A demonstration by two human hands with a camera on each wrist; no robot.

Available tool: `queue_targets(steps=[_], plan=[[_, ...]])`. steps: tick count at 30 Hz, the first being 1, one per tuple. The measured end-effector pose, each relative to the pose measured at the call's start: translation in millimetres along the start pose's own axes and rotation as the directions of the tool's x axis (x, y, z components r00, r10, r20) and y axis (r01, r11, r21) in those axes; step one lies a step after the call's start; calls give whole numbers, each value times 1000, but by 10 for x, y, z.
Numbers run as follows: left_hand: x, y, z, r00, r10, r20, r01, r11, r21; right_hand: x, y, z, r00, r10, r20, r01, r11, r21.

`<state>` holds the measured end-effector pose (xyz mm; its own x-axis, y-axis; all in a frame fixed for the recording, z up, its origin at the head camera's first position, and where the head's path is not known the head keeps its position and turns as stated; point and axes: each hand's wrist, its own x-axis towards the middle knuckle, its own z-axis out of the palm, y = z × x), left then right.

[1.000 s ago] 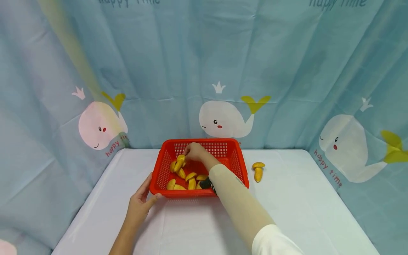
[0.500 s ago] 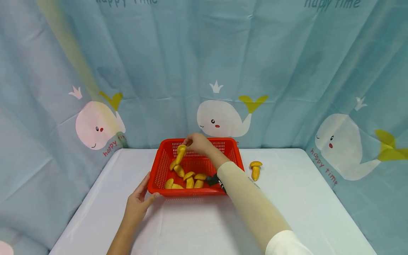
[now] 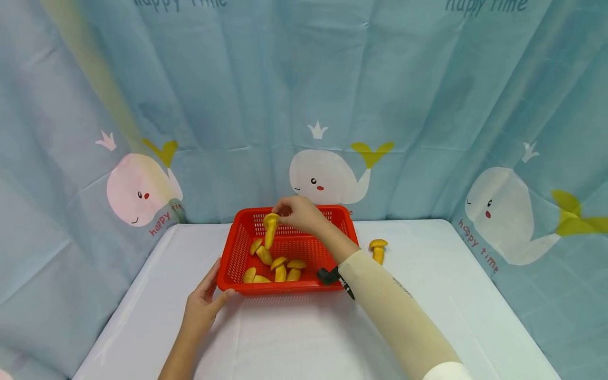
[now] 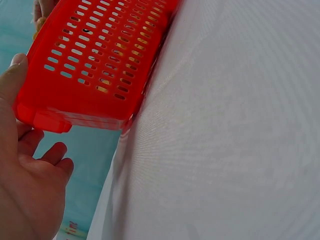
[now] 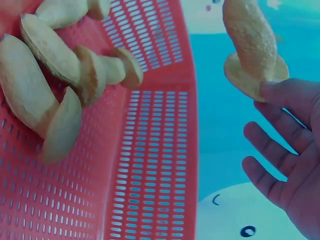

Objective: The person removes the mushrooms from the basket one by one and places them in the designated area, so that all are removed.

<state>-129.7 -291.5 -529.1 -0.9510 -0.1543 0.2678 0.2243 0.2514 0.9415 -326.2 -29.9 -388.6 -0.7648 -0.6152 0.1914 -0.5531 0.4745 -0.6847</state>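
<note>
My right hand (image 3: 301, 214) pinches a yellow mushroom (image 3: 270, 229) by the edge of its cap, stem hanging down, over the back left of the red basket (image 3: 304, 287). In the right wrist view, thumb and forefinger hold that mushroom (image 5: 250, 40) while the other fingers stay apart from it. Several more mushrooms (image 3: 279, 269) lie inside the basket along its left and front. At the front left corner my left hand (image 3: 201, 306) holds the basket; in the left wrist view its thumb (image 4: 15, 75) lies against the rim, fingers beyond the corner.
Another mushroom (image 3: 378, 250) lies on the white tabletop (image 3: 465, 295) right of the basket, partly behind the right forearm. A blue curtain (image 3: 247, 105) with whale prints closes off the back and sides. A dark wrist camera (image 3: 330, 275) sits by the right forearm over the basket.
My right hand has lifted the mushroom from the others in the basket, and it now hangs more upright. The left hand stays at the basket corner. The head view shifts slightly.
</note>
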Motion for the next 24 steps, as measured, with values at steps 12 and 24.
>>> queue_targets(steps=[12, 24], plan=[[-8, 1, -18, 1000, -15, 5, 15, 999, 32, -419, -8, -124, 995, -1, -99, 2, 1000, 11], [-13, 40, 2, 1000, -20, 1, 20, 1000, 24, -758, 78, -236, 980, 5, -201, 4, 999, 47]])
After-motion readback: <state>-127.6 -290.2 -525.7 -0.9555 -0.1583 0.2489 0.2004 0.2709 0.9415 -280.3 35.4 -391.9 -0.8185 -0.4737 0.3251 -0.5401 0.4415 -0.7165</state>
